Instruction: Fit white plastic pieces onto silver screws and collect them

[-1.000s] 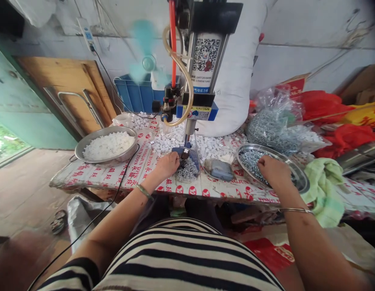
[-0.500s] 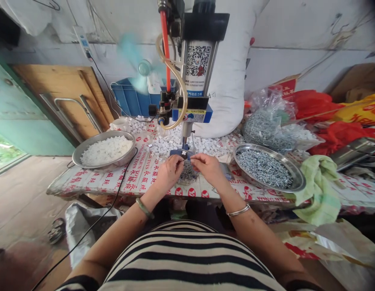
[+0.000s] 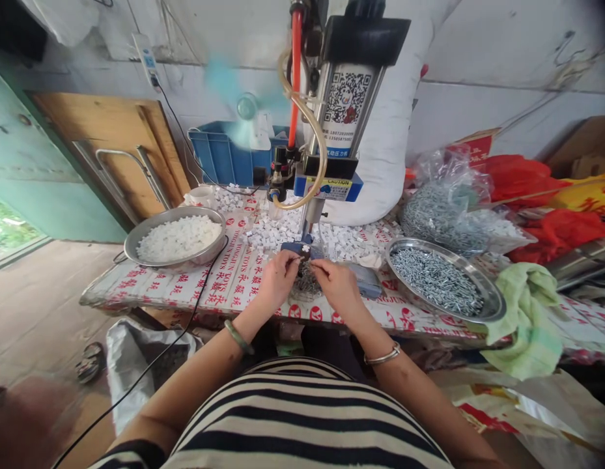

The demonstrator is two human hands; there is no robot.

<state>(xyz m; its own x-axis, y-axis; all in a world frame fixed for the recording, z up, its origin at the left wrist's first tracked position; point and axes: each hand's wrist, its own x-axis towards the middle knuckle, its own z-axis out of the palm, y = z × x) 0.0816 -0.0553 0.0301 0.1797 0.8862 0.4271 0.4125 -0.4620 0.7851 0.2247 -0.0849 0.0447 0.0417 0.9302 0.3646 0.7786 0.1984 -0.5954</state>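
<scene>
My left hand (image 3: pixel 277 279) is closed in a pinch, its fingertips just in front of the base of a pneumatic press (image 3: pixel 342 117). Whatever it pinches is too small to make out. My right hand (image 3: pixel 335 284) is also pinched, a short gap to the right of the left one, and its contents cannot be told either. Between and below the fingertips lies a heap of small metal pins (image 3: pixel 308 284). A small white plastic piece (image 3: pixel 306 248) sits on the press base, under the ram (image 3: pixel 312 215).
A bowl of white pieces (image 3: pixel 217 251) stands left, a steel bowl of metal pins (image 3: pixel 497 311) right. Loose white pieces (image 3: pixel 338 240) cover the table behind the press. A green cloth (image 3: pixel 524 319) hangs over the front edge. A black cable (image 3: pixel 204 280) crosses the table's left side.
The whole view has shifted, so the press and bowls appear farther right and the press leans more. Both hands stay pinched before the press base; the right fingertips sit slightly lower.
</scene>
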